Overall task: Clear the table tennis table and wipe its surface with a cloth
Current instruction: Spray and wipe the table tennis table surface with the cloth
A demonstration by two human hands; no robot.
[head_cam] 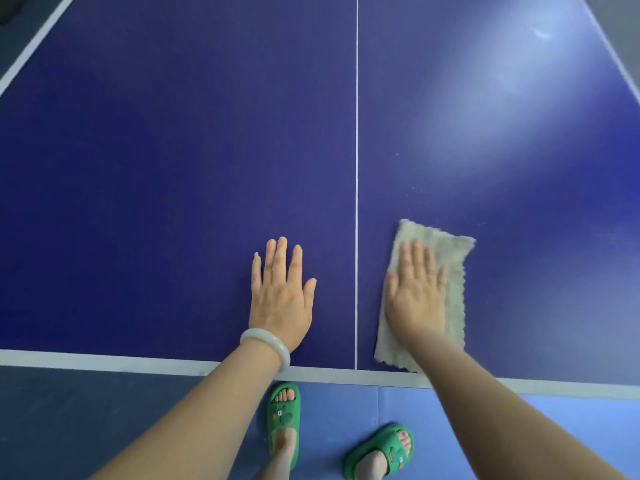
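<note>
The table tennis table (173, 168) is seen from its near end, with a blue surface, a white centre line (356, 168) running away from the viewer, and a white edge band (104, 361) along the near side. The left hand (281, 299) is laid flat on the bare surface just left of the centre line, fingers straight and slightly spread, nothing held. A pale bangle (266, 344) is worn on that wrist. The right hand (415, 292) is pressed palm-down on the cloth (453, 271), fingers extended, none curled round it. The cloth, a pale grey-beige rectangle with a scalloped edge, is spread on the surface just right of the centre line, its near end touching the white edge band. The hands are kept apart, one on either side of the line. A bright glare patch (491, 98) is noted on the far right of the surface. Green slippers (284, 420) are visible on the blue floor (554, 438) below the table edge.
</note>
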